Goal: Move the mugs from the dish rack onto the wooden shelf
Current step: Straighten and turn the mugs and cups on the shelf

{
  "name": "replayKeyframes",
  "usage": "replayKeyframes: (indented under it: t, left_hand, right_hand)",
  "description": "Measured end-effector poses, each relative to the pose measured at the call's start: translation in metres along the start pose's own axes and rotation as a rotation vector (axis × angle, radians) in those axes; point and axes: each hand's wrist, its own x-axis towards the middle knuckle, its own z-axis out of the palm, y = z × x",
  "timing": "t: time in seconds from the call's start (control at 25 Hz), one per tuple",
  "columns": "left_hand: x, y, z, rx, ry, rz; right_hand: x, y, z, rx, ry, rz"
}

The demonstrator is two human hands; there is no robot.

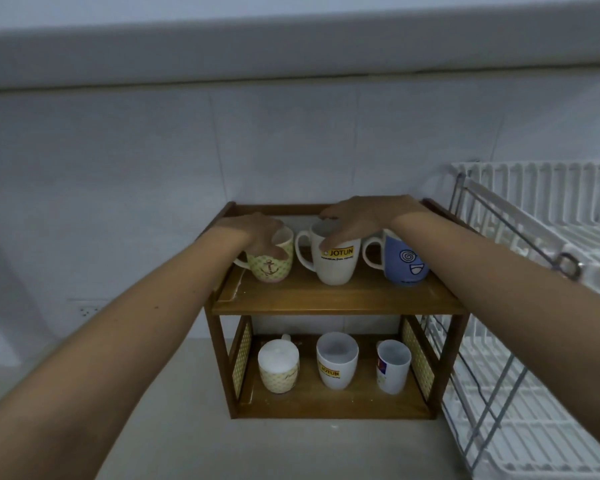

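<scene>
A wooden shelf with two levels stands on the grey tabletop against a tiled wall. On its top level three mugs stand upright in a row. The left hand grips the rim of the anchor mug at 9 o'clock, fingers curled over its top. The right hand clasps the white JOTUN mug at the centre, thumb on its front and fingers over the rim. A blue face mug sits at 3 o'clock, partly behind the right forearm. The lower level holds three more mugs: a patterned mug, a second JOTUN mug and a white printed mug. The white dish rack stands just beside the shelf at 3 o'clock.
</scene>
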Motion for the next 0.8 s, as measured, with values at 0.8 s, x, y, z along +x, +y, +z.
replayKeyframes:
  t: [0.8]
  left_hand:
    - [-0.061, 0.026, 0.197, -0.032, -0.021, 0.407]
  right_hand:
    - [-0.056, -0.02, 0.248, 0.264, 0.302, 0.107]
